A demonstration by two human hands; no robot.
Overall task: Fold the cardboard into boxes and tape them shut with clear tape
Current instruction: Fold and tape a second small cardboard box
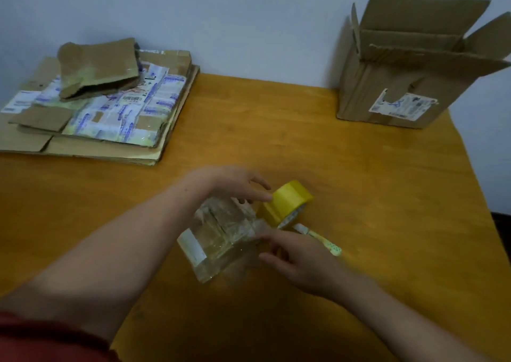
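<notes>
A small cardboard box, wrapped in shiny clear tape with a white label on its near end, lies tilted at the middle of the wooden table. My left hand lies over its far top side, fingertips reaching the yellow-looking tape roll that stands on edge against the box's right end. My right hand comes in from the right, fingers bent against that right end where the tape meets the box. Motion blur hides the exact grip.
A stack of flattened cardboard with shipping labels lies at the back left, with a bent loose piece on top. A large open box stands at the back right against the wall. A small cutter-like tool lies right of the roll.
</notes>
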